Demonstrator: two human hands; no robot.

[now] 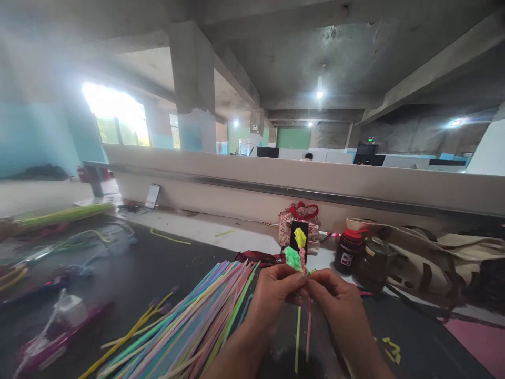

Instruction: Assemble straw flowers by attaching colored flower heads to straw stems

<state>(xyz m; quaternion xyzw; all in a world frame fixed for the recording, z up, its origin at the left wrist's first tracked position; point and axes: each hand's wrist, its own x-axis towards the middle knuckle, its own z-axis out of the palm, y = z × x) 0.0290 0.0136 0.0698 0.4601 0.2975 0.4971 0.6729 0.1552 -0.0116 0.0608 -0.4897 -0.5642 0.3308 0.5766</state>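
Note:
My left hand [271, 295] and my right hand [336, 299] meet in front of me, fingertips pinched together on a small pipe-cleaner flower. Above the fingers rise its yellow bud [300, 238], a fuzzy green piece [292, 258] and a twisted pink part [302, 255]. Below them hang a pink stem [309, 331] and a yellow-green stem [298, 337]. The fingers hide the joint itself. A thick bundle of pastel pipe cleaners [189, 321] lies left of my left forearm. Near my right wrist are short bent yellow pieces [392, 350].
A phone [152, 196] leans at the back left. Behind my hands stands a patterned bag [284, 223] with red handles. A red-lidded jar [347, 252], a dark glass jar [371, 266] and a canvas bag [418, 250] line the right. Blurred tools and a purple tray [65, 337] lie left.

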